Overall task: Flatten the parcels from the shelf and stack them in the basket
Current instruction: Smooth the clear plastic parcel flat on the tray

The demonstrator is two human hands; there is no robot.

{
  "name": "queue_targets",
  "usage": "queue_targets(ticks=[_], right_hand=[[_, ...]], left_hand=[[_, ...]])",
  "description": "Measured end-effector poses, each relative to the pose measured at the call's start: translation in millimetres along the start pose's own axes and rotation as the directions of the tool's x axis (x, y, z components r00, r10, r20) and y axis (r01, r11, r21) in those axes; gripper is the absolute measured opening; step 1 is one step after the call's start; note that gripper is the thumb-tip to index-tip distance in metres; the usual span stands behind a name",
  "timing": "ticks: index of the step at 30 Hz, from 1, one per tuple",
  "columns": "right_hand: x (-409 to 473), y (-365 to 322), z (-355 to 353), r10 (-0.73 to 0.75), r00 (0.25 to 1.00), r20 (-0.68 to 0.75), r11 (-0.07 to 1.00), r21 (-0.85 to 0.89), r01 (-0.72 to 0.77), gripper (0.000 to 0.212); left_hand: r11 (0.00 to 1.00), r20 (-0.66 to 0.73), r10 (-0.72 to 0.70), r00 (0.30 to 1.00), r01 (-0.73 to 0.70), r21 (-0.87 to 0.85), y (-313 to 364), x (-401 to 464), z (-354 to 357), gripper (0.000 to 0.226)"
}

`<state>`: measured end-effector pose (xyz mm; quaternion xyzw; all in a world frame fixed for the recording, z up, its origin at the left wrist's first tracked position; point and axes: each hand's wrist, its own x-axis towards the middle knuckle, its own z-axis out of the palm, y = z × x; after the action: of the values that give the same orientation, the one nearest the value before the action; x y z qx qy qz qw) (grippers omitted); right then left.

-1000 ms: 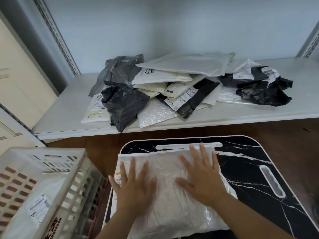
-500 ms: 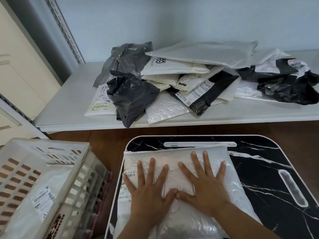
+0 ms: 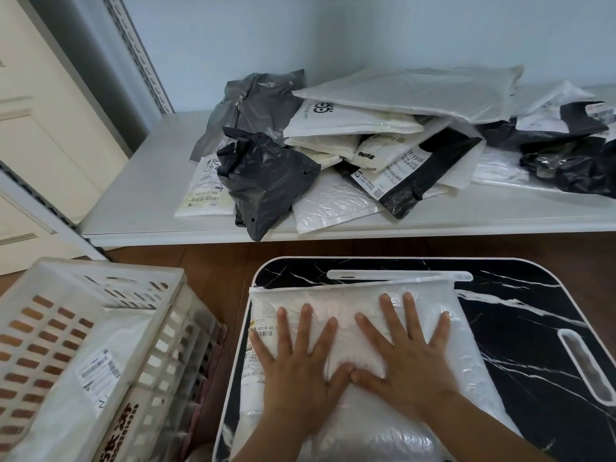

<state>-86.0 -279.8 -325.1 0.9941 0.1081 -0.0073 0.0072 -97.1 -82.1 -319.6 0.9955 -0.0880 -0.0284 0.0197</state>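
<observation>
A white plastic parcel (image 3: 346,305) lies flat on the black marble-patterned board (image 3: 520,315). My left hand (image 3: 296,371) and my right hand (image 3: 410,358) press on it side by side, fingers spread and straight, thumbs touching in the middle. To the left stands the white slatted basket (image 3: 100,295), with a white labelled parcel (image 3: 76,388) lying inside. A heap of white, grey and black parcels (image 3: 366,148) sits on the white shelf (image 3: 140,201) behind the board.
A dark crumpled black bag (image 3: 266,181) hangs over the shelf's front edge. Brown wooden floor (image 3: 213,261) shows between shelf, basket and board. A cream cabinet door (image 3: 40,128) stands at the far left.
Both hands have slid together toward the middle of the parcel until the thumbs meet. The view has shifted left, closer to the board.
</observation>
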Motion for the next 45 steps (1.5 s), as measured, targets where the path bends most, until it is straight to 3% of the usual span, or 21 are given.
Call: queue_targets(ticks=[30, 45], right_hand=[[1.7, 0.4, 8.9, -0.004, 1.0, 0.029, 1.0, 0.015, 0.004, 0.083], [1.3, 0.1, 11.7, 0.024, 0.991, 0.134, 0.999, 0.034, -0.029, 0.082]], left_hand=[[1.0, 0.016, 0.02, 1.0, -0.02, 0.007, 1.1, 4.2, 13.6, 0.067], [1.0, 0.073, 0.004, 0.997, -0.005, 0.005, 1.8, 5.5, 16.7, 0.066]])
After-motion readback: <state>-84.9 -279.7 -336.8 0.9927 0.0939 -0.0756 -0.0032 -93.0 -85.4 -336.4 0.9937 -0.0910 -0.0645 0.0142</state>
